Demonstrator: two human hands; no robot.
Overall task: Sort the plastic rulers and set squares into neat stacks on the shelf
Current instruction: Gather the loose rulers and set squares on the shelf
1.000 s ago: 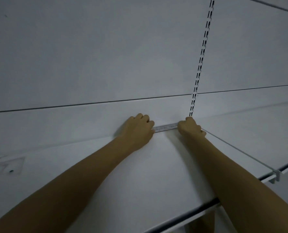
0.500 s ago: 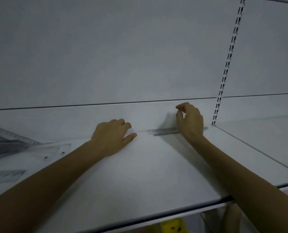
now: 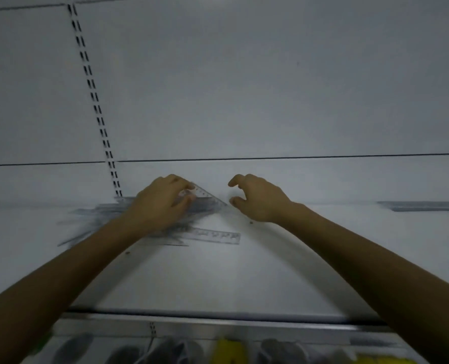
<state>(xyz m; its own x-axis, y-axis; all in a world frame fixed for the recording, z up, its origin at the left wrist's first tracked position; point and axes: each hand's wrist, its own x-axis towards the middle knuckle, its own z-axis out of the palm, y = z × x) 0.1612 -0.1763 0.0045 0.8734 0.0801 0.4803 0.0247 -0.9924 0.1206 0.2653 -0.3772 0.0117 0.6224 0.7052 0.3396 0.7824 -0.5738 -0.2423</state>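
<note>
Set square (image 3: pixel 205 197) at the back of the shelf (image 3: pixel 218 279), atop a loose pile (image 3: pixel 100 216) of rulers, pinched between left hand (image 3: pixel 160 203) fingers and thumb. Right hand (image 3: pixel 257 200) just beside its tip, loosely curled, empty. Single ruler (image 3: pixel 218 235) flat in front; blurred stack (image 3: pixel 425 206) far right.

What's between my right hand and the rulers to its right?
Head view: only bare shelf between right hand and rulers; left hand holds a set square.
</note>
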